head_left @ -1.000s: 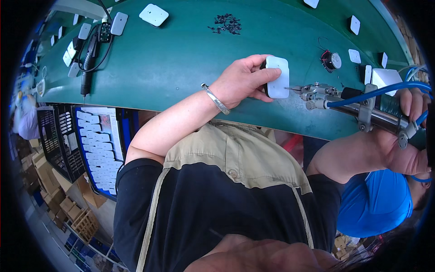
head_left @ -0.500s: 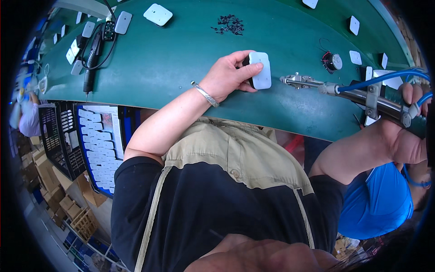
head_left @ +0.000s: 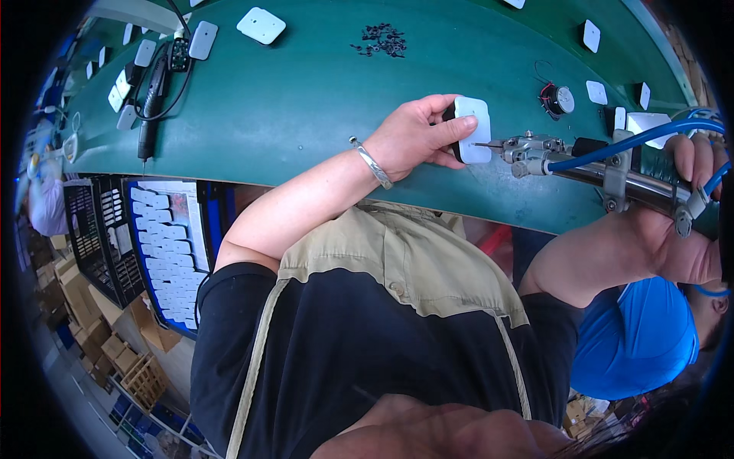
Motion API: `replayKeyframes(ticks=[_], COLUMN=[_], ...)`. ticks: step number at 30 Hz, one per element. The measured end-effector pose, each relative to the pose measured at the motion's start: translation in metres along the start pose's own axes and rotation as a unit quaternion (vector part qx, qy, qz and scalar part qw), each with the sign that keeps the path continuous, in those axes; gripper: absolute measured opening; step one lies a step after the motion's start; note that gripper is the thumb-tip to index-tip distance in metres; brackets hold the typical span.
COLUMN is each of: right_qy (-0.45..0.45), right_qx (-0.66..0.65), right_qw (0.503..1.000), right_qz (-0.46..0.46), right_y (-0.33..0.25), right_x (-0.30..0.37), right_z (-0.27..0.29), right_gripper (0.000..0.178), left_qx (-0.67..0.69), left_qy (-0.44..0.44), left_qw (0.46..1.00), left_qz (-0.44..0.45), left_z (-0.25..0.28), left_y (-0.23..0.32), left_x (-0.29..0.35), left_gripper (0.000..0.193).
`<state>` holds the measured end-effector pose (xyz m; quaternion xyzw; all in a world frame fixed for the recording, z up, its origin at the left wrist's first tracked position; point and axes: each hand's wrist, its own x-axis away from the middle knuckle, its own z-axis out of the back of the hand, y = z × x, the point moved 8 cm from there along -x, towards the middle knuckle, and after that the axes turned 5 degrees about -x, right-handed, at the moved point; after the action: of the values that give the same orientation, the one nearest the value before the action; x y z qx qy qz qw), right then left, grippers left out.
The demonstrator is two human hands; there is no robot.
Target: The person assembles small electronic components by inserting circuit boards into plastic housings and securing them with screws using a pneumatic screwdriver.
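Observation:
My left hand (head_left: pixel 410 139) grips a small rounded box (head_left: pixel 475 136) by its edges, thumb resting on the white face and fingers around the dark body. At the right, the fingers of my right hand (head_left: pixel 688 162) wrap round the rear of a metal power screwdriver (head_left: pixel 648 183), which has blue air hoses (head_left: pixel 612 150) along it. Its thin bit (head_left: pixel 489 144) points left and reaches the white face of the box, seemingly touching it. Part of my right hand is hidden behind the tool and the picture's rim.
A pile of small black screws (head_left: pixel 382 40) lies at the far middle of the green bench (head_left: pixel 290 99). A round speaker (head_left: pixel 558 99) sits right. A black electric screwdriver (head_left: pixel 153 107) and several white-faced boxes lie left. Left below the bench, a crate (head_left: pixel 164 252) holds white pieces.
My left hand has moved the box right and slightly nearer to me. The screwdriver has turned a little, and its bit now reaches the white face.

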<state>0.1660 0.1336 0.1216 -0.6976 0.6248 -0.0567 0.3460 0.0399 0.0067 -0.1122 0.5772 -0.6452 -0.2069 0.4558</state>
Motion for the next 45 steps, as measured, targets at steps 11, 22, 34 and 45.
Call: replayKeyframes(ticks=[11, 22, 34, 45], right_qy=[-0.395, -0.417, -0.247, -0.233], right_qx=[-0.047, -0.008, 0.026, 0.103], right_qw=[0.917, 0.908, 0.968, 0.967], right_qz=[-0.024, -0.039, -0.039, 0.001], right_y=[0.02, -0.026, -0.031, -0.037], right_x=[0.011, 0.024, 0.015, -0.009], right_z=[-0.022, -0.045, 0.011, 0.048], right_gripper=[0.03, 0.031, 0.041, 0.055], left_qx=[-0.027, -0.014, -0.513, -0.702], left_qy=[0.005, 0.06, 0.312, 0.342], left_qw=[0.999, 0.996, 0.762, 0.621], left_qz=[-0.026, -0.07, -0.243, -0.064], left_z=[-0.002, 0.044, 0.147, 0.166], left_y=[0.009, 0.021, 0.174, 0.194], left_x=[-0.001, -0.003, -0.135, -0.179], left_gripper=[0.039, 0.037, 0.046, 0.053])
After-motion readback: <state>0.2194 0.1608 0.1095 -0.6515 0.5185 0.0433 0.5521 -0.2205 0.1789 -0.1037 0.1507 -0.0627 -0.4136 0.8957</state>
